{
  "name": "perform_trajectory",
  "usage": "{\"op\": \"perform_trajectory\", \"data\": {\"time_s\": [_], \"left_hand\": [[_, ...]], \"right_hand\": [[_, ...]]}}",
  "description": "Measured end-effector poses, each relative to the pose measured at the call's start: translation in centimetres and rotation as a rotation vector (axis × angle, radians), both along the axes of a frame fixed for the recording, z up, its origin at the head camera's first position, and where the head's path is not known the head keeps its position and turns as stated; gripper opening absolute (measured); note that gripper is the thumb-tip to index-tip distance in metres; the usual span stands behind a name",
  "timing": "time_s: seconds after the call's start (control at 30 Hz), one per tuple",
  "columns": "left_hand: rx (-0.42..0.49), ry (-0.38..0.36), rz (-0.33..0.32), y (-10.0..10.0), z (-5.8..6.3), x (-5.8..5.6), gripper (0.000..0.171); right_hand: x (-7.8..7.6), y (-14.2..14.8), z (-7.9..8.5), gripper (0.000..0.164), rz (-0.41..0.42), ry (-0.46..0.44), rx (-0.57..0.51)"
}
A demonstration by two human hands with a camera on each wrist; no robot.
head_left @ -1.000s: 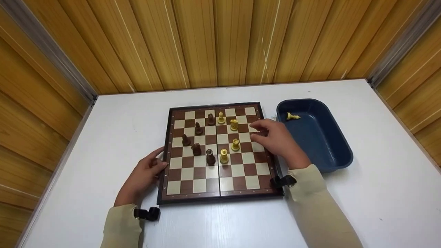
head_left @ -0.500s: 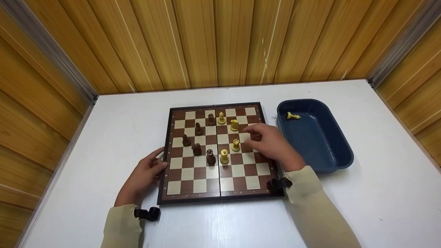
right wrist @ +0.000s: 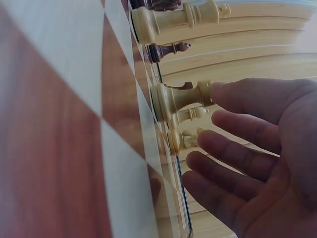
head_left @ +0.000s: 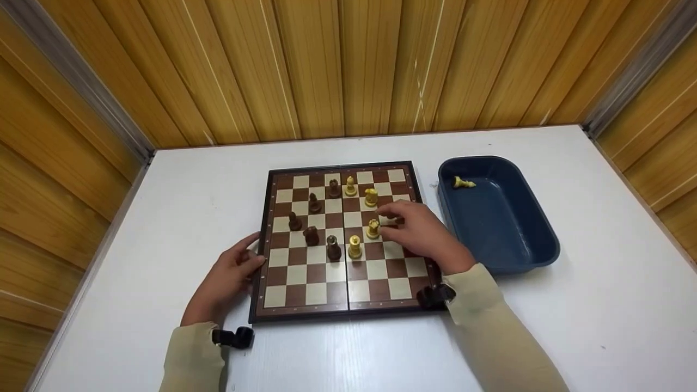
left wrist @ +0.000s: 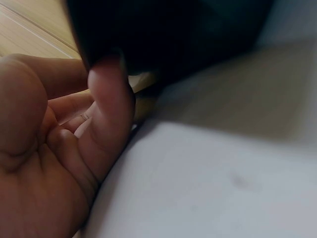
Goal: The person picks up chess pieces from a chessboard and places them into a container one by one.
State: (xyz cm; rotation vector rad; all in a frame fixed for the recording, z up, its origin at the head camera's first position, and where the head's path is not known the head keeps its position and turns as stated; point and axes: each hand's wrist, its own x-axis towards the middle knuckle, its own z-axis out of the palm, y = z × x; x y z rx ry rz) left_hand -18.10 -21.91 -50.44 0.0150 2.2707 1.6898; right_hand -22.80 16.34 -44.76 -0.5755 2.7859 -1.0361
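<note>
A brown-and-cream chessboard [head_left: 316,294] lies on the table. My left hand [head_left: 227,275] grips its left edge, the thumb on the frame and the index finger partly hidden behind the dark edge in the left wrist view. My right hand [head_left: 416,231] is over the board's right half, beside a yellow rook [head_left: 373,228]. In the right wrist view the thumb [right wrist: 247,96] is at the rook's top, while the other fingers are spread loosely; contact is unclear. A yellow king [head_left: 355,247], a yellow knight [head_left: 371,197] and a yellow bishop [head_left: 350,187] stand nearby.
Several dark pieces, including a dark king [head_left: 333,248] and a dark knight [head_left: 311,235], stand on the board's left half. Right of the board, a blue tub [head_left: 546,228] holds one yellow piece [head_left: 464,183] on its side. Wood-patterned walls [head_left: 365,71] surround the white table [head_left: 179,218].
My right hand has moved left from the board's right side to the yellow rook, its thumb and index finger now beside it. The left hand and all the pieces have stayed put.
</note>
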Motion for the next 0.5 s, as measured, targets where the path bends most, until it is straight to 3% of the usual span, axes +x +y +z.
{"op": "perform_trajectory", "data": {"time_s": [0.5], "left_hand": [[-0.044, 0.034, -0.007, 0.00, 0.16, 0.05, 0.059]], "right_hand": [[-0.01, -0.73, -0.67, 0.035, 0.088, -0.039, -0.059]]}}
